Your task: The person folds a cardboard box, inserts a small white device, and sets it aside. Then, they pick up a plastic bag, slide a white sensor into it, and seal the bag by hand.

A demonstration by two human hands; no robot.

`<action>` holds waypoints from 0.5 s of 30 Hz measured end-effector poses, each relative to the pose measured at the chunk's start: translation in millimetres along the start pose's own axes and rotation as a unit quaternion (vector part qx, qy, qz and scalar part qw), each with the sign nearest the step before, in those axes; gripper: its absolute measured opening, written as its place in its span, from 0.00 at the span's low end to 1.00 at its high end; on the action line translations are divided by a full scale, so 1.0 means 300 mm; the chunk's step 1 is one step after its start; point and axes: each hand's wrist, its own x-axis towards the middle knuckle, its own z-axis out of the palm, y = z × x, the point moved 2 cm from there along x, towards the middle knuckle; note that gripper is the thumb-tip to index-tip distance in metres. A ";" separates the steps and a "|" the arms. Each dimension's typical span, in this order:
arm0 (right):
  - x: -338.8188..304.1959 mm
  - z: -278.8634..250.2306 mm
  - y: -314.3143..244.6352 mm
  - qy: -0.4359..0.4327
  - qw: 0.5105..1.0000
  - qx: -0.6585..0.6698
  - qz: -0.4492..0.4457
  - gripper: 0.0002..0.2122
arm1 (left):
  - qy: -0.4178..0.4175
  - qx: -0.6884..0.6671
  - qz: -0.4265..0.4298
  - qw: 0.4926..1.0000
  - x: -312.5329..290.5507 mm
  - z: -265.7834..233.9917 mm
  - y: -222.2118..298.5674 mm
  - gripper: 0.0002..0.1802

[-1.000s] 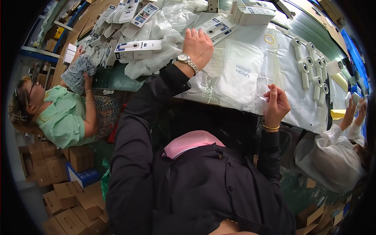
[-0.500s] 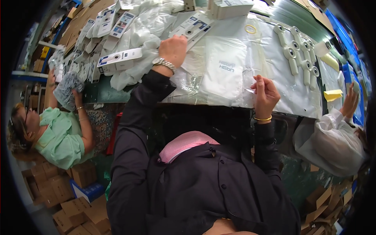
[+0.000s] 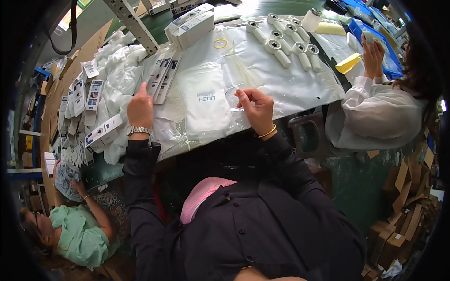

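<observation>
My left hand (image 3: 140, 111) is at the lower left edge of several flat white boxes (image 3: 164, 77) printed with a dark device. One finger points up along that edge; the others are hidden, so its grip cannot be told. To the right, my right hand (image 3: 257, 108) is closed in a pinch, thumb against the curled fingers, with a clear plastic film (image 3: 237, 109) at the fingertips. Between my hands a frosted white plastic bag (image 3: 205, 105) with dark lettering lies flat on the table, over clear plastic sheeting.
White handheld devices (image 3: 276, 44) lie at the far right, near a yellow paper (image 3: 348, 62). A box stack (image 3: 190, 25) and yellow rubber band (image 3: 220, 43) are at the back. Boxes and crumpled white bags (image 3: 119, 65) pile up left. Co-workers (image 3: 79, 229) sit at both sides.
My head view has turned, so the table and both co-workers shift in the picture. My left hand has moved from on top of the flat boxes to their lower edge. My right hand keeps its pinch.
</observation>
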 end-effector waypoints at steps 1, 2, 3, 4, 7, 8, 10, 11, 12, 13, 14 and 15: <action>-0.001 -0.004 0.003 -0.009 1.000 -0.008 0.005 0.09 | 0.032 0.008 -0.002 0.999 0.000 -0.004 -0.005 0.17; -0.002 -0.006 0.006 -0.019 1.000 -0.015 0.011 0.09 | 0.063 0.017 -0.006 0.998 0.002 -0.007 -0.010 0.18; -0.003 -0.005 0.008 -0.029 0.999 -0.021 0.018 0.08 | 0.064 0.018 -0.004 0.998 0.005 -0.003 -0.014 0.18; -0.004 -0.003 0.009 -0.031 0.999 -0.019 0.018 0.08 | 0.025 0.014 -0.013 1.000 0.003 -0.010 -0.010 0.19; 0.001 -0.001 0.015 -0.040 0.999 -0.023 0.005 0.09 | -0.055 0.011 -0.039 0.998 -0.015 -0.003 -0.013 0.21; -0.003 0.005 0.015 -0.047 0.999 -0.018 0.006 0.09 | -0.001 0.057 0.029 0.998 -0.020 0.023 -0.010 0.22; 0.000 -0.004 0.018 -0.029 0.999 -0.022 -0.002 0.09 | 0.047 0.104 0.099 0.989 -0.032 0.024 0.038 0.23; 0.001 -0.009 0.022 -0.021 0.999 -0.025 -0.005 0.09 | 0.015 0.106 0.105 0.989 -0.024 -0.017 0.120 0.24; -0.001 -0.010 0.027 -0.022 0.999 -0.022 -0.003 0.09 | -0.017 0.108 0.111 0.988 -0.022 -0.037 0.168 0.25; -0.002 -0.011 0.025 -0.025 0.999 -0.029 -0.003 0.09 | -0.017 0.111 0.106 0.988 -0.031 -0.031 0.171 0.25; -0.002 -0.009 0.025 -0.029 0.999 -0.036 -0.004 0.09 | -0.037 0.110 0.102 0.988 -0.029 -0.004 0.166 0.25; -0.002 -0.007 0.024 -0.033 0.999 -0.044 -0.005 0.09 | -0.056 0.108 0.098 0.988 -0.020 0.027 0.158 0.25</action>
